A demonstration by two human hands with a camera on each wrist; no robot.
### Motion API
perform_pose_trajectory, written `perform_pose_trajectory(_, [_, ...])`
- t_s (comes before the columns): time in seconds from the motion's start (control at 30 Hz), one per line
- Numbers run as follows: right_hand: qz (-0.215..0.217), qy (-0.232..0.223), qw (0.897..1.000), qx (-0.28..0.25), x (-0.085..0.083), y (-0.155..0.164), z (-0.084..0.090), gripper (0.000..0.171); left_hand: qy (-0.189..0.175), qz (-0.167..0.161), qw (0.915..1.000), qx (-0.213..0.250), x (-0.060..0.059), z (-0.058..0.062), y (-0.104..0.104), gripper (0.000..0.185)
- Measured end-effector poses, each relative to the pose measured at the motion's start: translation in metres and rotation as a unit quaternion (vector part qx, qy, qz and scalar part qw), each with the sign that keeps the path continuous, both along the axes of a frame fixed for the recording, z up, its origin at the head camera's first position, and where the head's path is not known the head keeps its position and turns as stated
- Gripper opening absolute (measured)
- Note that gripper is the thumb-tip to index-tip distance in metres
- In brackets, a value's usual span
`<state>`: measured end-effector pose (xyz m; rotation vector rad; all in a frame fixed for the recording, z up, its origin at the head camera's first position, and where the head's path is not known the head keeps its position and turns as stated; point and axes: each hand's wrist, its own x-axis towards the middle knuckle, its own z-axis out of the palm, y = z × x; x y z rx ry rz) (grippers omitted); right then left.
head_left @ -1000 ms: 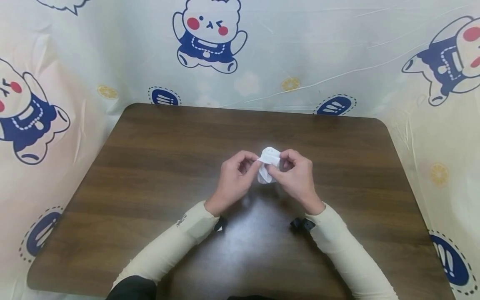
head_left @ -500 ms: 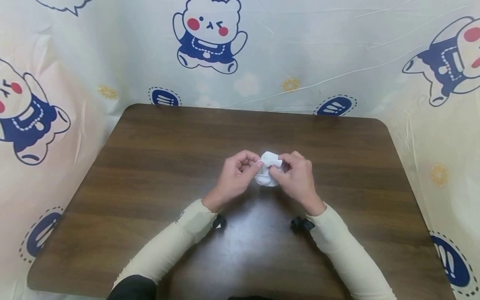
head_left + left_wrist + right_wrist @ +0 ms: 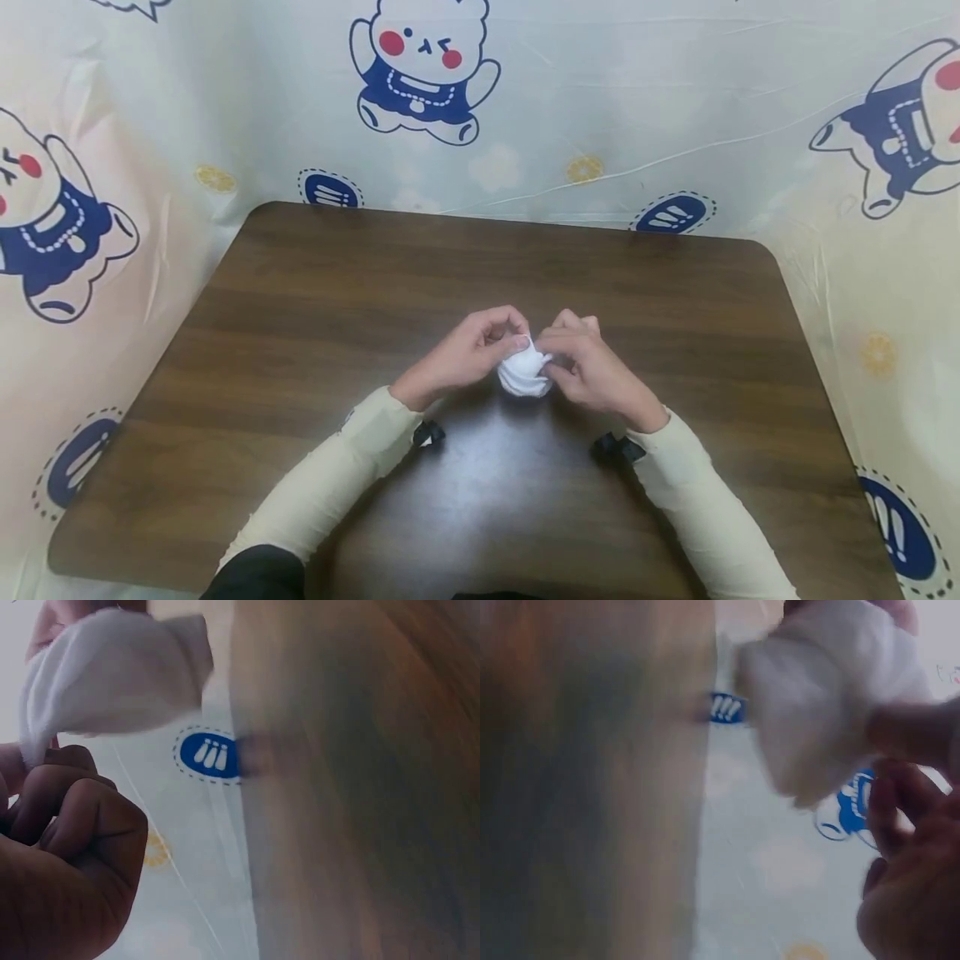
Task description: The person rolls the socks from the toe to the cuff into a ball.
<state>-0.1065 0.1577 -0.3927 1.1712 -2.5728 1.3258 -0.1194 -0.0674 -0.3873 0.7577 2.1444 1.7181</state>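
Observation:
A small bunched white cloth [image 3: 522, 377] is held above the middle of the table, between both hands. My left hand [image 3: 467, 348] pinches its upper left edge between thumb and fingers. On the other side, my right hand [image 3: 597, 367] grips the right edge with thumb and forefinger. In the left wrist view the cloth [image 3: 124, 675] looks soft and rounded, stretching down to a pinched corner. The right wrist view shows a blurred cloth [image 3: 825, 697] with folds and a loose lower end. Its side toward the fingers is partly covered.
A brown wooden table [image 3: 360, 275] with rounded corners lies under the hands. Printed curtains [image 3: 540, 108] stand round its back and sides. Dark wrist straps [image 3: 429, 433] sit at the cream sleeves [image 3: 345, 467].
The white cloth has come lower and slightly nearer, and its shape has turned from loose and folded to a rounder bundle. Both hands have shifted with it, the right one re-angled.

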Motion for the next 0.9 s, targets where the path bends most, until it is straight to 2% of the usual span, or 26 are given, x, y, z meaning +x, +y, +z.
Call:
perform_pose_trajectory(0.13, [-0.038, -0.011, 0.994, -0.101, 0.005, -0.005, -0.011, 0.027, -0.068, 0.01, 0.9972, 0.029, -0.001, 0.0, 0.003, 0.004])
perform_pose_trajectory(0.23, [-0.065, -0.047, 0.981, -0.176, 0.01, -0.009, -0.014, 0.025, -0.11, 0.034, 0.9927, 0.036, -0.002, 0.001, 0.005, 0.007])
perform_pose_trajectory(0.3, [-0.072, -0.072, 0.973, -0.206, 0.013, -0.013, -0.01, 0.032, -0.135, 0.058, 0.9886, 0.035, -0.002, 0.001, 0.005, 0.009])
perform_pose_trajectory(0.4, [-0.069, -0.096, 0.971, -0.209, 0.017, -0.019, 0.002, 0.038, -0.172, 0.093, 0.9803, 0.029, -0.001, 0.002, 0.004, 0.011])
perform_pose_trajectory(0.5, [-0.081, -0.08, 0.977, -0.18, 0.021, -0.021, 0.015, 0.036, -0.204, 0.109, 0.9724, 0.028, -0.002, 0.0, 0.005, 0.012])
perform_pose_trajectory(0.6, [-0.103, -0.06, 0.979, -0.166, 0.023, -0.021, 0.019, 0.028, -0.196, 0.127, 0.9716, 0.038, -0.001, -0.001, 0.002, 0.014])
perform_pose_trajectory(0.67, [-0.119, -0.052, 0.977, -0.169, 0.023, -0.02, 0.019, 0.025, -0.147, 0.14, 0.9779, 0.052, -0.001, -0.001, -0.002, 0.016])
perform_pose_trajectory(0.7, [-0.125, -0.051, 0.976, -0.172, 0.022, -0.02, 0.018, 0.024, -0.105, 0.143, 0.9828, 0.05, 0.0, -0.001, -0.005, 0.017])
perform_pose_trajectory(0.77, [-0.136, -0.047, 0.974, -0.176, 0.021, -0.018, 0.018, 0.023, 0.005, 0.135, 0.9901, 0.038, 0.001, 0.003, -0.012, 0.016])
perform_pose_trajectory(0.8, [-0.138, -0.044, 0.973, -0.181, 0.018, -0.016, 0.014, 0.023, 0.074, 0.122, 0.9893, 0.027, 0.001, 0.005, -0.015, 0.016])
perform_pose_trajectory(0.83, [-0.139, -0.043, 0.972, -0.184, 0.016, -0.014, 0.01, 0.022, 0.148, 0.105, 0.9833, 0.016, 0.001, 0.007, -0.016, 0.016])
perform_pose_trajectory(0.87, [-0.14, -0.044, 0.972, -0.185, 0.016, -0.013, 0.012, 0.022, 0.218, 0.088, 0.972, 0.002, 0.001, 0.009, -0.018, 0.017])
perform_pose_trajectory(0.9, [-0.14, -0.042, 0.972, -0.184, 0.016, -0.012, 0.013, 0.022, 0.28, 0.073, 0.9573, -0.01, 0.001, 0.011, -0.018, 0.018])
